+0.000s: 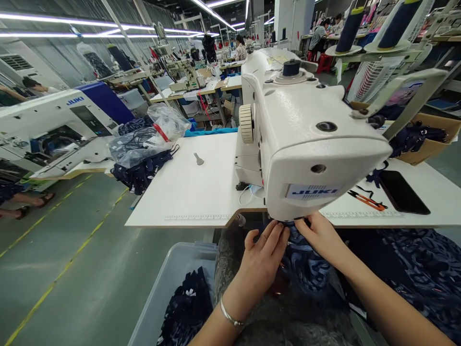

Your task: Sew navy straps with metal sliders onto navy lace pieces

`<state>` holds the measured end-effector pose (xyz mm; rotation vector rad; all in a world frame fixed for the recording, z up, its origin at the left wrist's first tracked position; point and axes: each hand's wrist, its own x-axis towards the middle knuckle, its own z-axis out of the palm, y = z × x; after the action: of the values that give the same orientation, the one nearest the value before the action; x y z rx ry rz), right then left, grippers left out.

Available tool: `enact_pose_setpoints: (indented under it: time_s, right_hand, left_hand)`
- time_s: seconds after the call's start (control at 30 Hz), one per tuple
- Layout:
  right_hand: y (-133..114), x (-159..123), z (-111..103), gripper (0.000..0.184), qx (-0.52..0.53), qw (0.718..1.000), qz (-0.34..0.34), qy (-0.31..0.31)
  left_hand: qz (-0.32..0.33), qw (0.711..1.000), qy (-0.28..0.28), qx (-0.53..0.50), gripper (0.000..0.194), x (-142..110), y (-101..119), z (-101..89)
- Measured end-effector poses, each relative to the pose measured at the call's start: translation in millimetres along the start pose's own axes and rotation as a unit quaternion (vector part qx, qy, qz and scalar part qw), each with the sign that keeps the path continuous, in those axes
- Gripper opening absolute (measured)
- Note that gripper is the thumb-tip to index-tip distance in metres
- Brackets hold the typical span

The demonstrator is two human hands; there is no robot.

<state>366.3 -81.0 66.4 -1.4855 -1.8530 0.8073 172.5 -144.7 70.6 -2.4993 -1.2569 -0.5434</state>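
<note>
Bare forearms reach from the camera toward the sewing machine. Navy cloth hangs below the machine's front end, its upper edge tucked underneath. On its left side, the left hand has its middle fingers close together on the cloth, little finger bent apart; its thumb is hidden. The right hand touches the other side, though whether it pinches the cloth, I cannot tell. Below and left of the machine stands a plastic bin. Uneven pulling could pucker or skew the cloth; fingertips so near the hidden stitching area could be pricked if the needle runs.
</note>
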Motion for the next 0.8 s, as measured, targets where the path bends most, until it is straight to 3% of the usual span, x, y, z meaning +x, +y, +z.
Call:
enact_pose_setpoints:
  time_s: [0.33, 0.53, 0.6, 0.7, 0.8]
  right_hand:
    - [-0.7, -0.4, -1.1, 0.014, -0.018, 0.999, -0.027, 0.009]
    - [-6.2, 0.7, 0.9, 0.013, 0.049, 0.998, -0.041, 0.005]
    - [-6.6, 1.4, 1.1, 0.014, 0.075, 0.997, -0.037, 0.004]
    - [1.6, 3.7, -0.6, 0.019, 0.101, 0.994, -0.028, 0.010]
    - [24.9, 11.4, -9.7, 0.024, 0.097, 0.995, -0.012, 0.029]
  left_hand:
    - [-0.001, 1.000, -0.003, 0.006, 0.043, 0.2, -1.8, -0.2]
    - [-0.040, 0.996, 0.067, -0.042, 0.054, -3.5, -1.4, 10.8]
    - [-0.054, 0.995, 0.061, -0.057, 0.060, -4.4, -2.7, 13.7]
    - [-0.052, 0.996, 0.035, -0.062, 0.067, -6.7, -4.2, 16.4]
    - [-0.048, 0.997, 0.037, -0.055, 0.070, -9.2, -3.9, 19.7]
